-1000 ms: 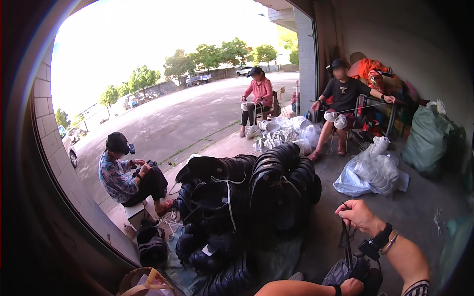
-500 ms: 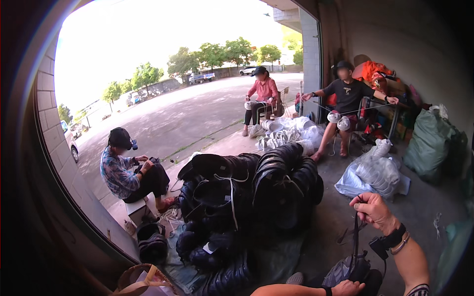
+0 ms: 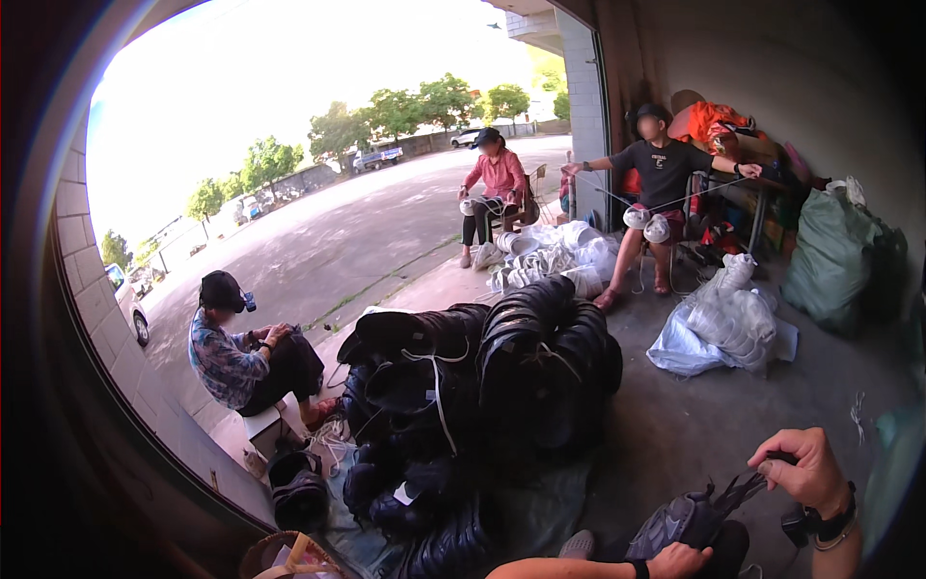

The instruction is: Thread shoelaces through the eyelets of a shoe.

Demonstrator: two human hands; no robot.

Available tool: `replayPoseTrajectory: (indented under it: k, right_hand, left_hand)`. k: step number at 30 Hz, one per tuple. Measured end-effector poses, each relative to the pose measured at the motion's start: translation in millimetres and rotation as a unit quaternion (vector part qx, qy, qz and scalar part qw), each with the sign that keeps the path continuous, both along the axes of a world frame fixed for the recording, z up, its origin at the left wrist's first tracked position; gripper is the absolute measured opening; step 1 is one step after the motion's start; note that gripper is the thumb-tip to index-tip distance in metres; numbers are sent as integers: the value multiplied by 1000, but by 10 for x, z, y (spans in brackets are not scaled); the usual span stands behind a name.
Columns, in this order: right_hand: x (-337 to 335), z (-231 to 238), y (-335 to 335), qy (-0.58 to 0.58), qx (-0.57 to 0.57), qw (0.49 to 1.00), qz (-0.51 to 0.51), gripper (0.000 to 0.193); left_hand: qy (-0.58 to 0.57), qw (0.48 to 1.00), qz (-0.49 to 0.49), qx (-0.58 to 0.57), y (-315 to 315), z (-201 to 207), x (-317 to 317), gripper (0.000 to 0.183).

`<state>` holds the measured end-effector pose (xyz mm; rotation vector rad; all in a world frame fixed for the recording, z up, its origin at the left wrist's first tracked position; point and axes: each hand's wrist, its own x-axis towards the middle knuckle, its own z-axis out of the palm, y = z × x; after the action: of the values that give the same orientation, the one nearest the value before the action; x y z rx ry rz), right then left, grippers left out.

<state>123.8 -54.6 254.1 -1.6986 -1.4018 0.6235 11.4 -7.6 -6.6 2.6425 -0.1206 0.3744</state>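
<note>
At the lower right, a dark grey and black rounded piece with pale stripes lies by my lap; its kind is unclear. My left hand grips its lower black edge, fingers partly hidden. Black straps fan out from the piece's upper right side toward my right hand. That hand is closed, thumb and fingers pinched on the ends of the straps. A dark band with a small box sits on my right wrist.
Ahead stand stacks of nested black bowl-shaped shells, tied with pale cord. White bundles and a green sack lie to the right. One person sits left, another beyond, and a third stretches a white cord.
My right hand has moved right and down, drawing the black straps sideways instead of upward. My left hand stays on the dark piece. The view has shifted slightly right.
</note>
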Motion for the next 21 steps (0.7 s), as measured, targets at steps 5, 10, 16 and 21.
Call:
replayPoseTrajectory:
  k: [5,10,16,21]
  right_hand:
    - [57,-39,-414,-49,29,998,17,13]
    - [139,-223,-768,-129,30,991,-30,14]
    - [408,-926,-961,-222,-54,973,-41,13]
    - [331,-1786,-1016,-185,-59,981,11,11]
  left_hand:
    - [1,1000,22,19,-33,-9,33,17]
    - [27,998,-49,-7,71,146,-87,17]
    - [-7,994,-102,-43,226,275,-478,19]
    - [-98,980,-169,-22,400,145,-493,36]
